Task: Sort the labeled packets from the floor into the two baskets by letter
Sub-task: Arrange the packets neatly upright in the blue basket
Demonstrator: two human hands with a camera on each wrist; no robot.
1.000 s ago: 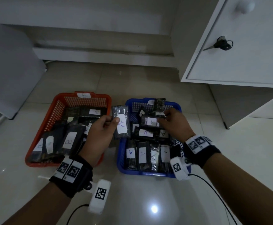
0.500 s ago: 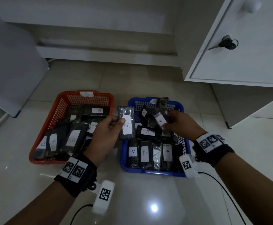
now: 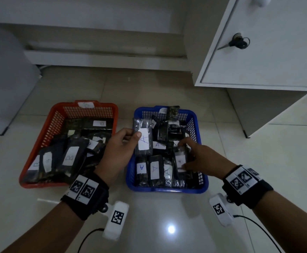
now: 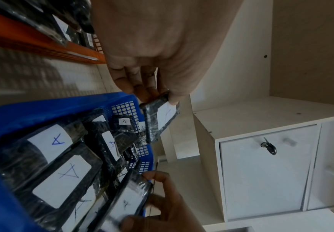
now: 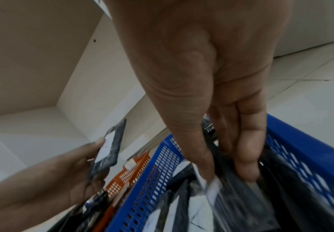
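Left hand: my left hand pinched a black packet marked A by its edge, thumb on the label, at mid-frame over the left rim of the blue basket.
Right hand: my right hand lay in the blue basket right of centre, fingers clamped on another packet among the A packets.
Red basket: the red basket, left of centre, held packets marked B.
Backdrop: a white cabinet filled the upper right.
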